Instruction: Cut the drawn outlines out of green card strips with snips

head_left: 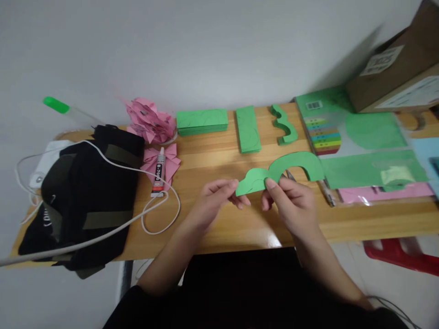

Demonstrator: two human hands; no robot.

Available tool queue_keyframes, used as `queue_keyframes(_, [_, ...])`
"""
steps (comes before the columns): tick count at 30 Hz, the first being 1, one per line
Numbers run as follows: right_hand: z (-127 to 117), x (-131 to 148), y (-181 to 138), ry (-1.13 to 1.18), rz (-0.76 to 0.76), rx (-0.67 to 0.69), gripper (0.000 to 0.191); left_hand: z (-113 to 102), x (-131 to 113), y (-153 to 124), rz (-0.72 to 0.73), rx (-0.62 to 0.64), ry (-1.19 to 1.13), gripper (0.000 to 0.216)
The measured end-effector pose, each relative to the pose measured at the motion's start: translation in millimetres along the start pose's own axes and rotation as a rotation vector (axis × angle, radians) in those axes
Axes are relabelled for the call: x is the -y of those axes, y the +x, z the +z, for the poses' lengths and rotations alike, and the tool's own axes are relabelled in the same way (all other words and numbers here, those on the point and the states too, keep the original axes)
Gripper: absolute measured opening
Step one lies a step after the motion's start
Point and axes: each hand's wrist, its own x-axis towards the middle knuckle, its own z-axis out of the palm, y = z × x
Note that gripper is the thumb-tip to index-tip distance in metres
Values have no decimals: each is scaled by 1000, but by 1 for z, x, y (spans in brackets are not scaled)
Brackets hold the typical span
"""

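My left hand pinches the left end of a wavy green paper cutout between thumb and fingers. The cutout's right end is gripped by my right hand, thumb on top. A curved line is drawn on its face. Just behind my right hand is an arch-shaped green paper piece; whether it joins the held cutout I cannot tell. Dark pointed tips, perhaps of scissors, show under the arch, and the rest is hidden. Farther back lie a wavy green stack and two rectangular green paper stacks, one upright, one sideways.
A glue tube rests on pink folded paper, near a pink paper bundle. On the left are a black bag and a white cable. Green paper packs and a cardboard box occupy the right. A red stool stands below.
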Motion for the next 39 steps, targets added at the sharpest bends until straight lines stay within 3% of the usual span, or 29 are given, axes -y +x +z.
queue_keyframes(3, [-4, -2, 3, -62, -23, 2, 40, -2, -4, 6, 21, 0, 298, 26])
queue_keyframes(6, [-7, -6, 5, -112, -36, -1, 40, -1, -4, 12, 43, -7, 395, 22])
queue_keyframes(16, [-10, -14, 12, -30, -13, 43, 45, -3, 2, 20, 87, 29, 409, 27])
queue_keyframes(23, [-9, -13, 13, 18, 35, 1, 48, 1, 0, 20, 119, -11, 411, 26])
queue_keyframes(30, [-3, -12, 15, 101, 97, -47, 40, 8, -1, 18, 147, -27, 398, 26])
queue_keyframes(39, [-3, -11, 12, 142, 88, -31, 43, 9, 10, 18, 136, -35, 327, 23])
